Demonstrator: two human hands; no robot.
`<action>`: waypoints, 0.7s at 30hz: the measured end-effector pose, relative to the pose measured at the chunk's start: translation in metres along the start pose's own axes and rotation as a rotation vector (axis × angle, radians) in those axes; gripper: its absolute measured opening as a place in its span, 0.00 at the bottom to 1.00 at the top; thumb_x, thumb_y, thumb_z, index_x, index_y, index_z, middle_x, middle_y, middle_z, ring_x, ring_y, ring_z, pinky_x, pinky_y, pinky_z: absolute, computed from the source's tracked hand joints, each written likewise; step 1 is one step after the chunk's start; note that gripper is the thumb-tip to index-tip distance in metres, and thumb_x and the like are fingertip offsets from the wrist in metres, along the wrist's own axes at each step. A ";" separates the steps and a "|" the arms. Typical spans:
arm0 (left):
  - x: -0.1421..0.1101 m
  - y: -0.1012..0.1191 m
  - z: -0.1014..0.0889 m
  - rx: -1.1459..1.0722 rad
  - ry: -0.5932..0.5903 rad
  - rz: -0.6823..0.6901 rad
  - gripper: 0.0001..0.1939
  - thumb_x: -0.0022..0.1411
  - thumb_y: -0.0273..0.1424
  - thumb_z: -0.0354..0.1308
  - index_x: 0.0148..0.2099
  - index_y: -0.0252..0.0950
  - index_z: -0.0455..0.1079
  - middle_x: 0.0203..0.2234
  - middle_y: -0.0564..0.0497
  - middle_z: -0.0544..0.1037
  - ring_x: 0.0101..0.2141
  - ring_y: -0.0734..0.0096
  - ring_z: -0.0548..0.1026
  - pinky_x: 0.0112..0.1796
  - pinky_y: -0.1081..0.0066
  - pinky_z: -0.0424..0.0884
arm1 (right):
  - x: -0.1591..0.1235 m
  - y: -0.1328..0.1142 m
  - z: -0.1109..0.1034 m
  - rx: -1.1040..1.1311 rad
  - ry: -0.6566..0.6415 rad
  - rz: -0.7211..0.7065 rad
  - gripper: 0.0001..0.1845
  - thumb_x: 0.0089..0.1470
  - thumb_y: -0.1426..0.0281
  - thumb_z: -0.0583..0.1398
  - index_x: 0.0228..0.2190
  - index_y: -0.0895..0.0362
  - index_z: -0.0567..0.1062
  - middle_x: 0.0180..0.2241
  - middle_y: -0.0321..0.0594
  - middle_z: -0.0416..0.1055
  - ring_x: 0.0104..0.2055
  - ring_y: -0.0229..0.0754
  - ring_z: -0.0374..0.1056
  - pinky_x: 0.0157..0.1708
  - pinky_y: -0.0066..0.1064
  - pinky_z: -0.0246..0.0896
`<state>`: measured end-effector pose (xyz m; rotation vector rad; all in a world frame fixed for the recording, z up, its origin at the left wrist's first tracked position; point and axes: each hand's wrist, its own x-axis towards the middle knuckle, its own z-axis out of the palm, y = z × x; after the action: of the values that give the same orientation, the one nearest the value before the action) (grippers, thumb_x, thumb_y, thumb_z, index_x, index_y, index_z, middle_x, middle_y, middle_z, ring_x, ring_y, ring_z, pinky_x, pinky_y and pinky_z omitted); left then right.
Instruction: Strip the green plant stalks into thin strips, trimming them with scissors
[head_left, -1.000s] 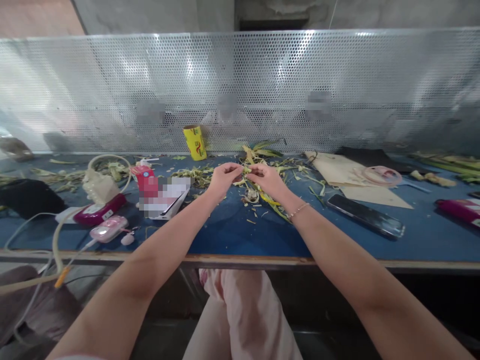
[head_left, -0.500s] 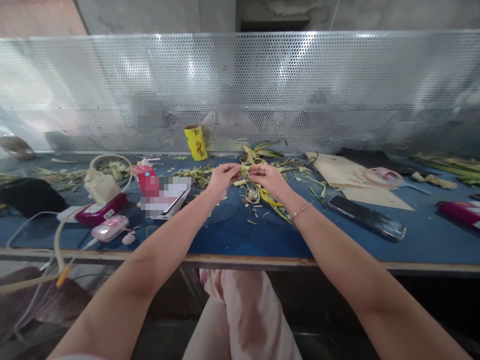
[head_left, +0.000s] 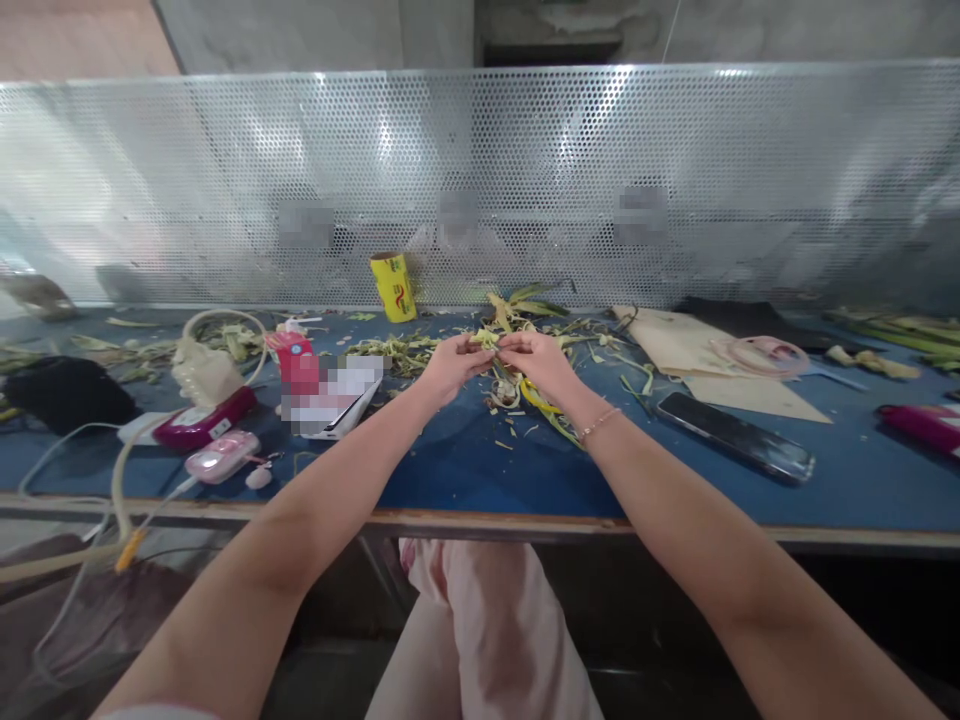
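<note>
Over the middle of the blue table [head_left: 465, 475], my left hand [head_left: 450, 366] and my right hand [head_left: 541, 360] meet with fingertips pinched. Between them is a small pale green plant piece [head_left: 486, 340] with frayed strands; its exact kind cannot be made out. Both sets of fingers are closed on it and partly hide it. Peeled strips and leafy scraps [head_left: 401, 350] lie around and behind my hands. Just below my right hand is a yellow band-like loop [head_left: 538, 400] among the shreds. A bracelet circles my right wrist.
A perforated metal screen [head_left: 525, 150] borders the back, with people dimly visible behind it. A yellow roll [head_left: 393, 288] stands near it. On the left are a red box [head_left: 297, 365], magenta device [head_left: 206, 418] and cables. On the right lie a phone [head_left: 735, 436] and cardboard [head_left: 664, 345].
My fingers have shifted slightly around the plant piece, and my left hand has turned a little with its fingertips nearer the right. Both hands stay in about the same spot.
</note>
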<state>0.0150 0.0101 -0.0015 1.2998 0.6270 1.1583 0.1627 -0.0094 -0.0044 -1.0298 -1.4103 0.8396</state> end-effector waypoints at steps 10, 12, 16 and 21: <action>0.004 -0.008 -0.002 0.229 0.017 0.016 0.09 0.46 0.28 0.61 0.23 0.32 0.62 0.18 0.57 0.65 0.24 0.80 0.66 0.31 0.74 0.67 | 0.002 0.014 0.008 -0.188 -0.121 0.018 0.04 0.45 0.76 0.56 0.24 0.58 0.71 0.24 0.37 0.71 0.26 0.36 0.69 0.33 0.31 0.66; 0.004 -0.008 -0.003 0.229 0.011 0.011 0.10 0.46 0.29 0.60 0.22 0.33 0.61 0.17 0.58 0.62 0.22 0.81 0.64 0.30 0.74 0.66 | 0.002 0.016 0.009 -0.227 -0.107 -0.011 0.04 0.47 0.73 0.55 0.24 0.58 0.70 0.23 0.36 0.70 0.26 0.36 0.68 0.32 0.31 0.65; 0.003 -0.006 0.000 0.245 0.022 -0.025 0.07 0.49 0.27 0.57 0.23 0.33 0.61 0.18 0.56 0.64 0.22 0.81 0.65 0.29 0.75 0.64 | -0.001 0.009 0.007 -0.422 -0.048 -0.111 0.08 0.50 0.69 0.53 0.22 0.57 0.68 0.20 0.35 0.67 0.25 0.37 0.65 0.30 0.30 0.60; 0.003 -0.009 0.001 0.247 -0.024 -0.028 0.03 0.50 0.23 0.51 0.26 0.32 0.63 0.20 0.54 0.68 0.22 0.80 0.66 0.28 0.76 0.63 | -0.005 0.000 0.005 -0.545 -0.036 -0.159 0.11 0.50 0.69 0.53 0.19 0.56 0.66 0.18 0.34 0.65 0.26 0.37 0.62 0.30 0.28 0.53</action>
<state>0.0198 0.0140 -0.0089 1.5056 0.7866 1.0658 0.1578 -0.0136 -0.0062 -1.2879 -1.7766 0.3597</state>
